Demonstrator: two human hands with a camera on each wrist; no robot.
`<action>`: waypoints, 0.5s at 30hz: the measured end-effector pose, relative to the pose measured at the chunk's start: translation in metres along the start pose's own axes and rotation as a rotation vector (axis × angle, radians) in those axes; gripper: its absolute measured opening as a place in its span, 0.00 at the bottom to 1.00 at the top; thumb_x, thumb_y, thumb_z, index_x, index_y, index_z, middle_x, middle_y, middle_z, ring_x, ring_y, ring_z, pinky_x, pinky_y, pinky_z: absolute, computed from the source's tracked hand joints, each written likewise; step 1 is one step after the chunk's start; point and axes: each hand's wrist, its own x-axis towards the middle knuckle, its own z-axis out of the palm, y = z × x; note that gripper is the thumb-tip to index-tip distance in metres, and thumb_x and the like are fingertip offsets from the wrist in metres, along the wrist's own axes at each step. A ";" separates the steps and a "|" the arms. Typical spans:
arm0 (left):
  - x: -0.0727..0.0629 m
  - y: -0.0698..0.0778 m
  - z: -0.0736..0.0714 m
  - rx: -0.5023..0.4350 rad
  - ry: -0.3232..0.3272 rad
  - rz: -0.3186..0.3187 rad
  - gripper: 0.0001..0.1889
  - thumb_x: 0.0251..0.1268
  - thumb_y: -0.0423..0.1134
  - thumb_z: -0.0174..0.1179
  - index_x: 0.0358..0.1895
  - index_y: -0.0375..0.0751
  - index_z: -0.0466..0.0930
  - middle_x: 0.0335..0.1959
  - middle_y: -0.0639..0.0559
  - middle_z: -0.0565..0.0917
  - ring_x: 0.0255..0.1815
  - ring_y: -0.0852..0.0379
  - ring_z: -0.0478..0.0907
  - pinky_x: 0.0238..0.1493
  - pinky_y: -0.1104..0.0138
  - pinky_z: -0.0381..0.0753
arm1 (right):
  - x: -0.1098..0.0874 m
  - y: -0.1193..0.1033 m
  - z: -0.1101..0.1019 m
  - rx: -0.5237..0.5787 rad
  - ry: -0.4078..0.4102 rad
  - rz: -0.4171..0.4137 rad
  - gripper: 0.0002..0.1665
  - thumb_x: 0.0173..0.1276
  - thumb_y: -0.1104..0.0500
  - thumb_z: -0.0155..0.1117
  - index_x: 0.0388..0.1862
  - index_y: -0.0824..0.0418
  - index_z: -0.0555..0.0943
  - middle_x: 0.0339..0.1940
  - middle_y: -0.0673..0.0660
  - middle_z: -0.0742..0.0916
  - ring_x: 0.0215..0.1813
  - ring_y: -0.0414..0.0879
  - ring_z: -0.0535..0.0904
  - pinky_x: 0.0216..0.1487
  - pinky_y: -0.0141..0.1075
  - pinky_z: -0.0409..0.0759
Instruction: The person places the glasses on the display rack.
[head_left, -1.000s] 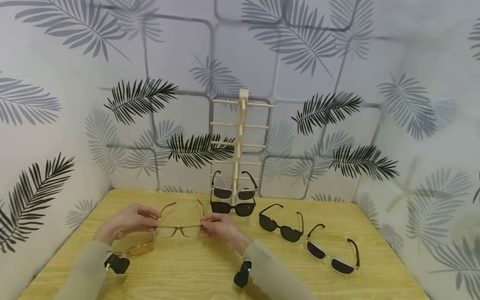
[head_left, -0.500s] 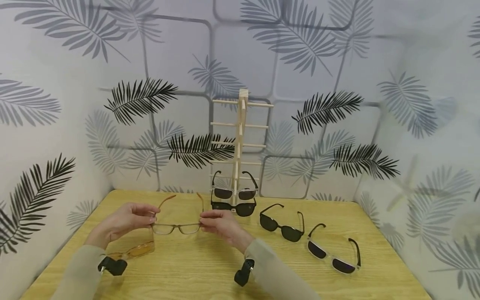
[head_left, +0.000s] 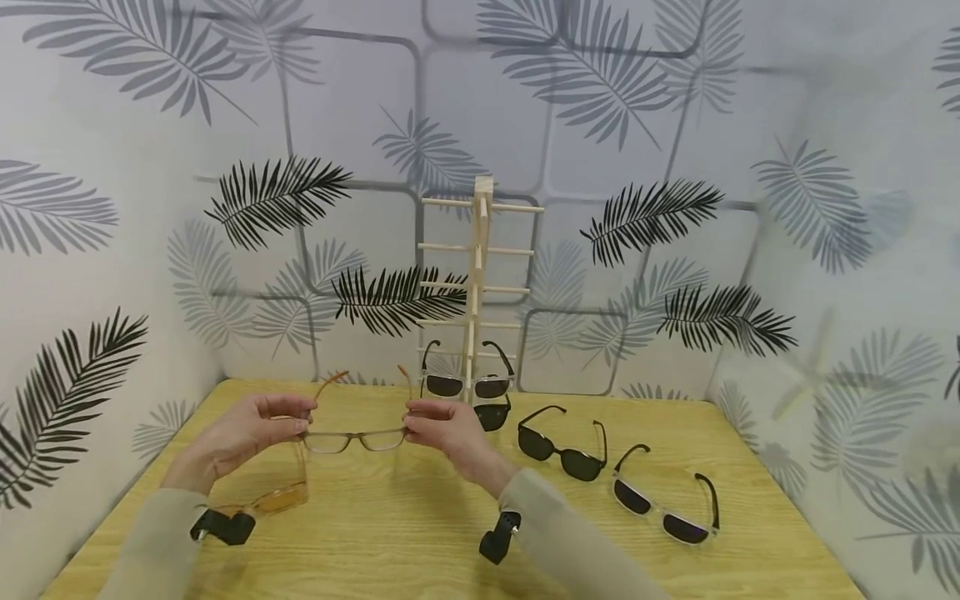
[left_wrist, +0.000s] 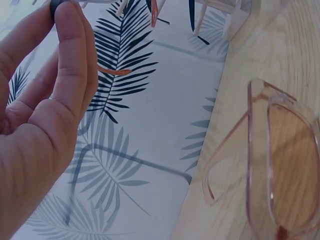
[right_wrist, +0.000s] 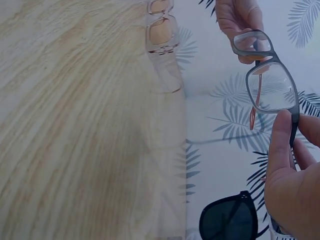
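Observation:
A pair of clear-lensed eyeglasses (head_left: 352, 441) with a grey frame and orange temple tips is held above the table, temples pointing away from me. My left hand (head_left: 251, 433) pinches its left hinge corner between thumb and fingers; my right hand (head_left: 453, 433) pinches the right one. In the right wrist view both lenses of the eyeglasses (right_wrist: 270, 86) show, with the right thumb at the near corner. Below the left hand lie orange-tinted glasses (head_left: 281, 498), also close by in the left wrist view, where the tinted lens (left_wrist: 295, 165) is large.
A wooden display rack (head_left: 480, 250) with horizontal pegs stands at the back, carrying clear-framed sunglasses (head_left: 444, 385) above black sunglasses (head_left: 492, 417). To the right on the table (head_left: 390, 550) lie black sunglasses (head_left: 558, 454) and white-framed sunglasses (head_left: 660, 512). Patterned walls (head_left: 622, 108) surround the table.
Both hands have raised the eyeglasses higher off the table, after a slight shift left and back right. The right hand now covers part of the lower sunglasses on the rack.

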 end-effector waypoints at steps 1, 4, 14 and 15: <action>0.001 0.001 0.001 -0.002 0.004 0.005 0.15 0.70 0.31 0.59 0.56 0.49 0.81 0.50 0.59 0.82 0.50 0.62 0.80 0.52 0.69 0.82 | 0.000 -0.002 -0.001 0.000 0.004 -0.001 0.21 0.67 0.69 0.65 0.59 0.68 0.80 0.52 0.67 0.85 0.42 0.42 0.87 0.51 0.37 0.85; 0.002 0.004 0.004 -0.007 0.020 0.035 0.15 0.69 0.30 0.59 0.55 0.49 0.81 0.48 0.59 0.82 0.49 0.62 0.80 0.51 0.69 0.82 | 0.000 -0.008 -0.004 -0.004 0.002 -0.008 0.21 0.66 0.68 0.65 0.59 0.67 0.80 0.50 0.62 0.87 0.43 0.42 0.87 0.52 0.37 0.84; 0.008 0.013 0.012 -0.111 0.010 0.145 0.17 0.68 0.24 0.56 0.52 0.49 0.84 0.46 0.59 0.85 0.46 0.63 0.82 0.48 0.69 0.84 | -0.004 -0.027 -0.010 -0.031 -0.023 -0.060 0.22 0.67 0.67 0.65 0.60 0.67 0.79 0.50 0.59 0.87 0.47 0.42 0.86 0.57 0.39 0.82; 0.009 0.015 0.013 -0.111 0.013 0.151 0.17 0.68 0.24 0.56 0.52 0.49 0.84 0.46 0.59 0.85 0.46 0.63 0.82 0.47 0.69 0.84 | -0.004 -0.029 -0.011 -0.042 -0.023 -0.069 0.22 0.67 0.67 0.65 0.60 0.66 0.79 0.51 0.60 0.87 0.47 0.42 0.86 0.57 0.39 0.82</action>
